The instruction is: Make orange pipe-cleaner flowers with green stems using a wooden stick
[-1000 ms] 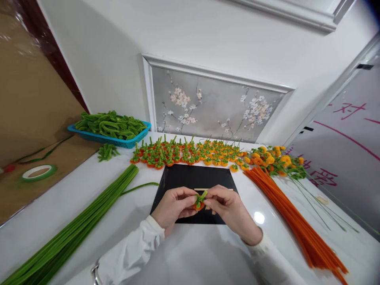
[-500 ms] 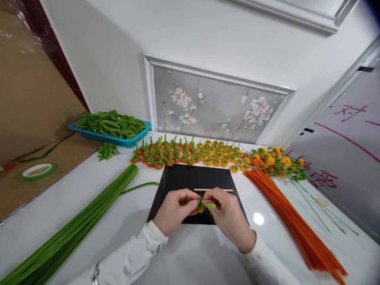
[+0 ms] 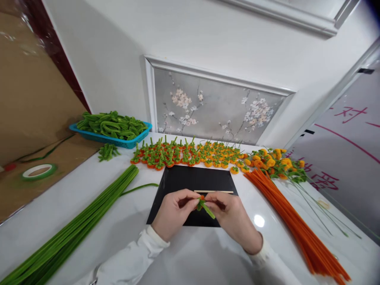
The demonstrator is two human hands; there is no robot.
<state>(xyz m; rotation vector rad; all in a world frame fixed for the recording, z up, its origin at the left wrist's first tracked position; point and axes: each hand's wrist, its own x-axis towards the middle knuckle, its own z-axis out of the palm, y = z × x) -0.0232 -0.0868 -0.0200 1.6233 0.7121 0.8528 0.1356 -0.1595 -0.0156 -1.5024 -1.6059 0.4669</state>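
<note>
My left hand (image 3: 174, 211) and my right hand (image 3: 231, 219) meet over the near edge of a black mat (image 3: 192, 182). Together they pinch a small orange and green pipe-cleaner piece (image 3: 203, 204); its green stem sticks out down and to the right, towards me. Fingers of both hands are closed on it. A thin wooden stick (image 3: 213, 192) lies on the mat just beyond my fingertips.
Long green pipe cleaners (image 3: 86, 221) lie at the left, orange ones (image 3: 293, 221) at the right. Several finished orange and yellow pieces (image 3: 190, 155) line the back. A blue basket (image 3: 109, 136) of green loops and a tape roll (image 3: 38, 171) sit far left.
The green stem has swung from pointing up, to the right, then down towards me as my fingers turned the piece. Both hands stayed over the mat's near edge.
</note>
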